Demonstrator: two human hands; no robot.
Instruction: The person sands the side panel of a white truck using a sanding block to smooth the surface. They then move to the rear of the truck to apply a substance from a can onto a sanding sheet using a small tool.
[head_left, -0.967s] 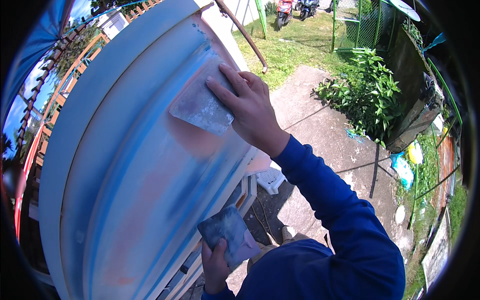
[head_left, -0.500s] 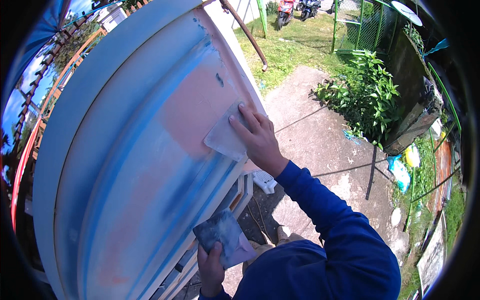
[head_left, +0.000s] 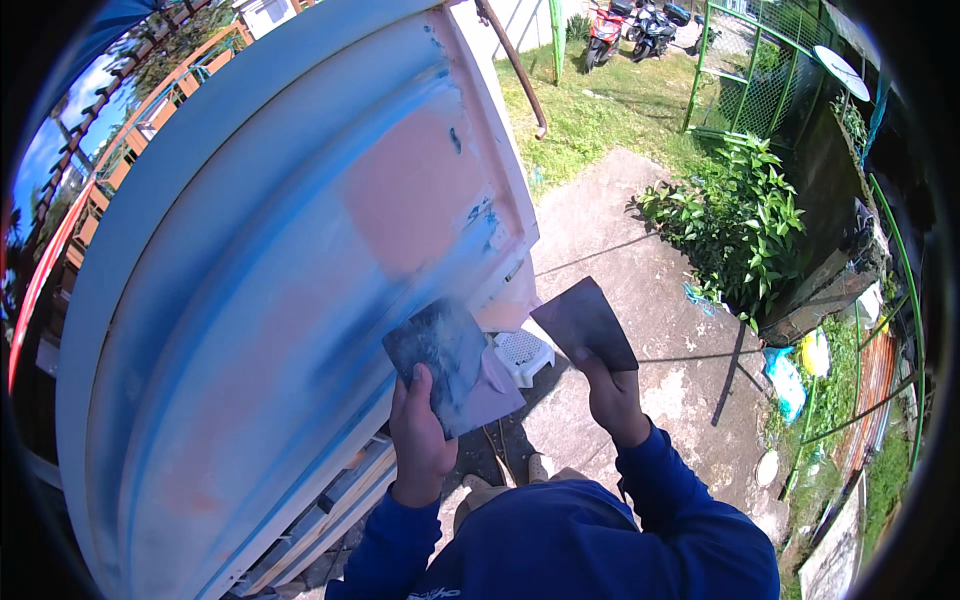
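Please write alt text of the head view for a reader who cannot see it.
A person's left hand holds a dark plate bearing pink paste, and the right hand a dark sheet, beside a curved blue-and-white shell with pink patches. Beyond are a stool, a path and a bush.

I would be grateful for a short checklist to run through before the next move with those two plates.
1. Left plate in hand: ok, held by the left hand, thumb on top.
2. Right plate in hand: ok, held by the right hand.
3. Plates apart: ok, a gap shows between them.
4. Pink paste on the left plate: ok, it lies toward the lower right corner.
5. Paste under the right plate: cannot tell, its underside is hidden.
6. Hull free of dark marks near the pink patch: not ok, dark marks show along its right side.
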